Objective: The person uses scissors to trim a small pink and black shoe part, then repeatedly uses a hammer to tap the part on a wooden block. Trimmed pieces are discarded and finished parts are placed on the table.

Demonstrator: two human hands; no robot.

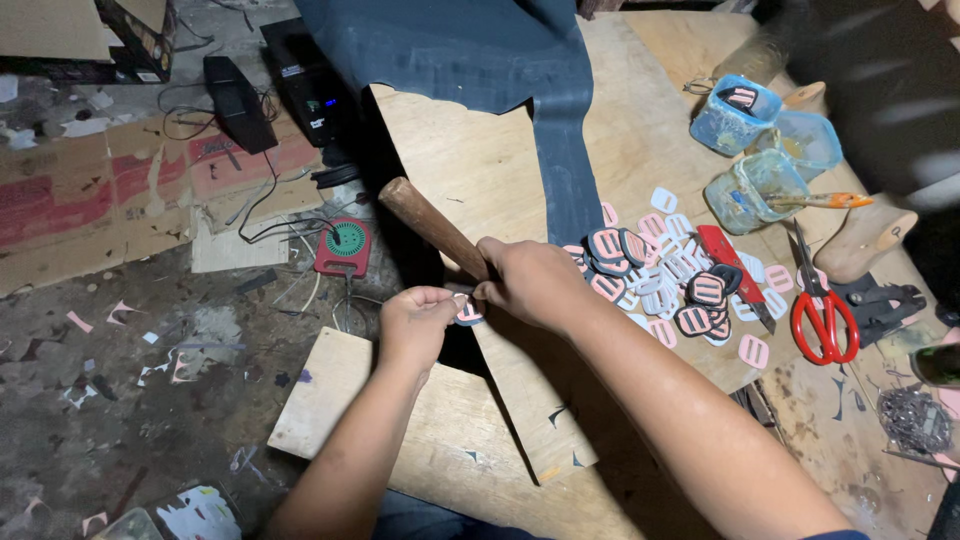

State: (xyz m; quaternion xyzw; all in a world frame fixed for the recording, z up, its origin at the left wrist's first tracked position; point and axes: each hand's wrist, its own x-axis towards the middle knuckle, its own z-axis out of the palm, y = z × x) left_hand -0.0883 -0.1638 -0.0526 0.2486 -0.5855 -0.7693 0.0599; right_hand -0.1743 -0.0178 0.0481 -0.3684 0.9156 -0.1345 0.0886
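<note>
My right hand (pixel 535 282) grips a hammer by its brown wooden handle (pixel 430 225), which slants up to the left; the hammer's head is hidden under the hand. My left hand (pixel 415 322) pinches a small pink and dark buckle-shaped piece (pixel 468 312) right beside the right hand, over the edge of a plywood board (pixel 470 160). A pile of similar pink, white and dark pieces (pixel 672 280) lies on the board just right of my right hand.
A dark fabric strip (pixel 560 130) runs down the board. Red scissors (pixel 823 315), a red utility knife (pixel 735 270), blue plastic tubs (pixel 735 115) and a wooden shoe last (pixel 868 240) sit at right. A second board (pixel 400 420) lies below. Cables and cardboard cover the floor at left.
</note>
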